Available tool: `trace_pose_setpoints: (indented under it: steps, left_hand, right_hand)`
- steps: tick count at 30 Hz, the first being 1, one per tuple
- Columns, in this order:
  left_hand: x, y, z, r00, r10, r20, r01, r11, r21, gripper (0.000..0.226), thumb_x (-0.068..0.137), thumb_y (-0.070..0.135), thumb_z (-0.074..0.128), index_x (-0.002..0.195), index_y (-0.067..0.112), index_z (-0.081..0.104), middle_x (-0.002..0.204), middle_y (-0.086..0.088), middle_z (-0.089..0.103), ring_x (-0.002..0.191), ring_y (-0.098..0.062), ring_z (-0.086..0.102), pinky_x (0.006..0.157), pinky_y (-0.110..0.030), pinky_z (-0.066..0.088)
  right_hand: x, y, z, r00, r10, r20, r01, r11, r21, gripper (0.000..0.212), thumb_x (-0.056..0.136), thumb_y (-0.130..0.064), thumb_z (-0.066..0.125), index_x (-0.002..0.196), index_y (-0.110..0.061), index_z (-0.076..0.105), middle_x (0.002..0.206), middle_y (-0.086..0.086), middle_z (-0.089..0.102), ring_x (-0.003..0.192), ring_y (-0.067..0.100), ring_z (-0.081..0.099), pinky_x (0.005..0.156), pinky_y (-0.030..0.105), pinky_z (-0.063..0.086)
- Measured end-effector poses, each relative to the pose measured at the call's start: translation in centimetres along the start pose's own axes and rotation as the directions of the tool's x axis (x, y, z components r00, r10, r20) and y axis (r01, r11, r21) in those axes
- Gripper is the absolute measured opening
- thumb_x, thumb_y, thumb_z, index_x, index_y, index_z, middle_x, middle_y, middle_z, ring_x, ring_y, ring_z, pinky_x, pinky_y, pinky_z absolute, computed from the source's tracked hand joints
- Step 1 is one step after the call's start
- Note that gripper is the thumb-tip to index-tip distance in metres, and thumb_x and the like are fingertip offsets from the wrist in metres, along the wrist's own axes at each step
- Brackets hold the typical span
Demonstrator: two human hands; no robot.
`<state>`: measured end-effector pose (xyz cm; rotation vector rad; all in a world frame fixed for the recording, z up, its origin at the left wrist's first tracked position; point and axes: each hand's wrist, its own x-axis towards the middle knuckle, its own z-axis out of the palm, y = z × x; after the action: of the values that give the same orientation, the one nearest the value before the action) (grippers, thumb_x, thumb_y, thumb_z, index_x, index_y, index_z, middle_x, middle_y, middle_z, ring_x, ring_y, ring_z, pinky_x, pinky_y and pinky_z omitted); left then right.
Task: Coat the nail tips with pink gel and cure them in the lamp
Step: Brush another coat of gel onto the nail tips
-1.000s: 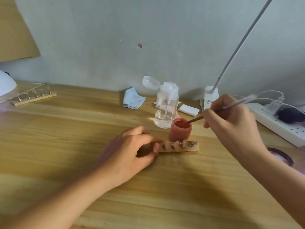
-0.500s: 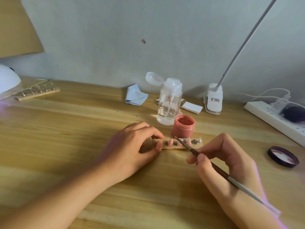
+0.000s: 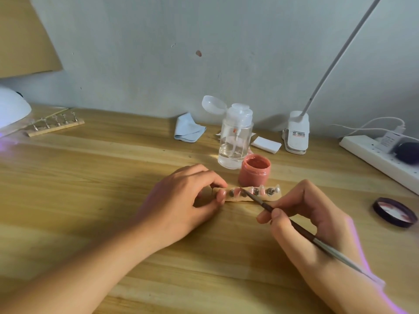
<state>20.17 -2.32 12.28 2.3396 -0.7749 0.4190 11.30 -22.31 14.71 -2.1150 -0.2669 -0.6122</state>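
Pink gel going onto the nail tips (image 3: 237,191); coating in progress, curing not yet started.
Wooden strip (image 3: 277,196) carrying the tips lies mid-desk (image 3: 90,177), with the open gel jar (image 3: 255,171) just beside it at 12 o'clock, presumably for a short reload reach. Left hand (image 3: 186,200) is palm down, fingers pinching the strip's 9 o'clock end, likely to stop it sliding under the stroke. Right hand (image 3: 317,220) enters from 4 o'clock, apparently braced on the desk, fingers in a narrow pen-hold on the brush (image 3: 301,230); bristles meet a tip left of centre. Tips toward 3 o'clock look uncoated. Curing lamp (image 3: 11,109) sits well apart at 10 o'clock.
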Motion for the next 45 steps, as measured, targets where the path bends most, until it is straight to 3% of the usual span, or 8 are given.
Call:
trace_pose_setpoints:
  steps: [12, 16, 20, 27, 37, 42, 45]
  left_hand:
    - [0.07, -0.16, 0.14, 1.0, 0.004, -0.011, -0.004, 1.0, -0.029, 0.012, 0.088, 0.042, 0.063, 0.099, 0.04, 0.069, 0.092, 0.019, 0.059, 0.08, -0.007, 0.053, 0.064, -0.022, 0.042]
    - [0.08, -0.19, 0.13, 1.0, 0.002, -0.006, -0.003, 0.999, -0.038, 0.015, 0.088, 0.045, 0.061, 0.099, 0.04, 0.069, 0.092, 0.019, 0.059, 0.079, -0.009, 0.054, 0.066, -0.026, 0.046]
    - [0.07, -0.14, 0.11, 1.0, 0.009, -0.01, -0.009, 0.999, -0.032, 0.014, 0.088, 0.044, 0.061, 0.099, 0.04, 0.069, 0.092, 0.018, 0.059, 0.079, -0.012, 0.054, 0.066, -0.03, 0.048]
    - [0.08, -0.12, 0.09, 1.0, 0.006, -0.006, -0.006, 0.999, -0.036, 0.012, 0.088, 0.041, 0.065, 0.099, 0.039, 0.069, 0.092, 0.018, 0.059, 0.079, -0.01, 0.054, 0.064, -0.028, 0.046]
    - [0.12, -0.28, 0.12, 1.0, 0.012, -0.003, -0.012, 1.0, -0.024, 0.012, 0.086, 0.037, 0.069, 0.098, 0.04, 0.069, 0.092, 0.019, 0.058, 0.078, -0.01, 0.053, 0.065, -0.028, 0.046]
    - [0.01, -0.33, 0.05, 1.0, 0.001, 0.017, -0.001, 1.0, -0.025, 0.013, 0.084, 0.048, 0.064, 0.094, 0.04, 0.066, 0.092, 0.019, 0.058, 0.078, -0.011, 0.053, 0.067, -0.028, 0.047]
    - [0.02, -0.2, 0.03, 1.0, 0.0, 0.02, 0.0, 1.0, -0.021, 0.011, 0.083, 0.049, 0.063, 0.092, 0.041, 0.064, 0.09, 0.017, 0.058, 0.078, -0.011, 0.053, 0.069, -0.031, 0.048]
  right_hand:
    - [-0.09, 0.08, -0.09, 0.999, 0.028, 0.02, -0.028, 1.0, -0.006, 0.02, 0.071, -0.044, 0.05, 0.079, -0.026, 0.054, 0.074, -0.012, 0.072, 0.083, 0.012, 0.066, 0.08, 0.021, 0.042]
    - [-0.14, 0.23, 0.04, 1.0, 0.005, -0.004, -0.005, 1.0, -0.012, 0.008, 0.078, -0.03, 0.059, 0.075, -0.025, 0.054, 0.075, -0.019, 0.072, 0.084, 0.006, 0.067, 0.075, 0.012, 0.041]
    - [-0.06, 0.34, 0.12, 1.0, -0.013, 0.002, 0.013, 1.0, -0.014, 0.009, 0.08, -0.021, 0.06, 0.076, -0.025, 0.054, 0.076, -0.02, 0.072, 0.082, 0.003, 0.067, 0.075, 0.008, 0.04]
    - [0.0, 0.22, 0.1, 1.0, -0.014, -0.002, 0.014, 1.0, 0.01, 0.011, 0.077, -0.034, 0.057, 0.075, -0.024, 0.054, 0.073, -0.01, 0.072, 0.077, 0.01, 0.067, 0.071, 0.011, 0.042]
    - [-0.07, 0.08, 0.12, 1.0, -0.018, 0.002, 0.018, 1.0, -0.016, 0.016, 0.076, -0.039, 0.052, 0.074, -0.023, 0.052, 0.072, -0.013, 0.072, 0.079, 0.009, 0.067, 0.075, 0.016, 0.043]
    - [-0.08, 0.01, -0.01, 0.998, -0.039, -0.044, 0.038, 0.999, -0.032, 0.01, 0.077, -0.021, 0.062, 0.082, -0.025, 0.055, 0.076, -0.014, 0.071, 0.08, 0.006, 0.068, 0.078, 0.013, 0.042]
    - [-0.22, -0.01, -0.05, 1.0, -0.005, -0.014, 0.004, 0.999, -0.037, 0.01, 0.072, -0.024, 0.064, 0.08, -0.025, 0.059, 0.077, -0.011, 0.07, 0.085, 0.01, 0.065, 0.078, 0.017, 0.044]
